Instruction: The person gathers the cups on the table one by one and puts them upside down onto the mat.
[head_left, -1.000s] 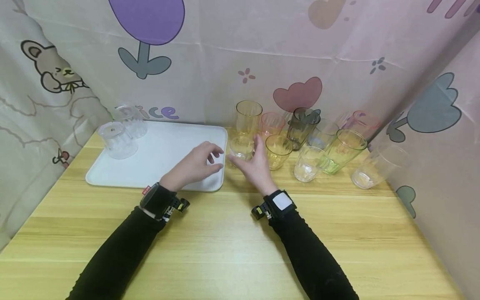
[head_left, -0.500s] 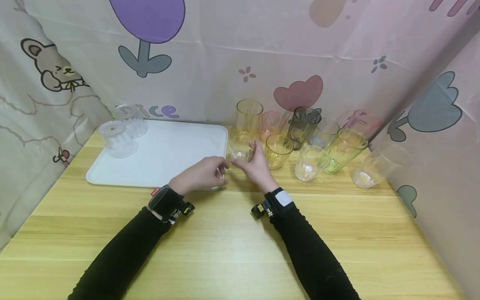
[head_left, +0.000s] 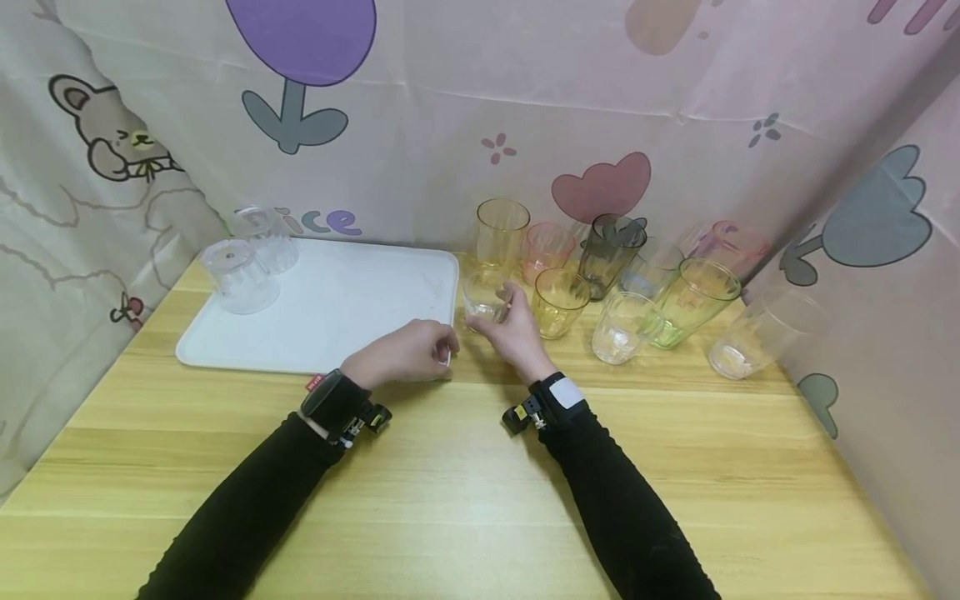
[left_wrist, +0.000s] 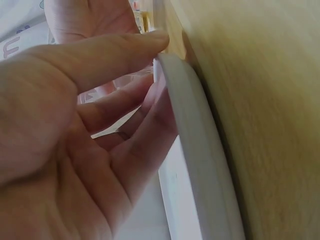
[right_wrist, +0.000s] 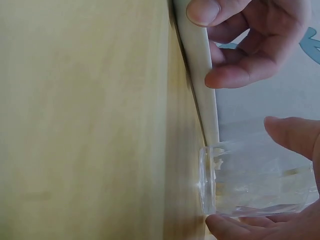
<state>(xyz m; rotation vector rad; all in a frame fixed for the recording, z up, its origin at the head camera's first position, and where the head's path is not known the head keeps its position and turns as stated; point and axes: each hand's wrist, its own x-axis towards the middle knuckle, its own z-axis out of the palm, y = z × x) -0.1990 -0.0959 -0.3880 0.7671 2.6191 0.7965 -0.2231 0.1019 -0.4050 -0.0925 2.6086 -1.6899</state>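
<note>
In the head view my left hand (head_left: 401,352) is at the front right corner of a white tray (head_left: 337,300). The left wrist view shows its thumb and fingers pinching the tray's rim (left_wrist: 195,125) from both sides. My right hand (head_left: 517,333) is curled round a clear glass (head_left: 482,292) that stands upright just right of the tray. In the right wrist view the thumb (right_wrist: 295,132) lies along one side of the glass and the fingers (right_wrist: 232,227) along the other. Two clear glasses (head_left: 238,279) stand upside down at the tray's left end.
Several tumblers crowd the table behind and right of my right hand: a tall amber one (head_left: 501,233), a short amber one (head_left: 558,304), a dark grey one (head_left: 609,258), a green one (head_left: 690,304) and a clear one (head_left: 731,354) at far right. A patterned curtain (head_left: 420,167) hangs behind.
My left hand has come down and slightly right from above the tray to grip its front right corner. My right hand's fingers have closed in round the clear glass.
</note>
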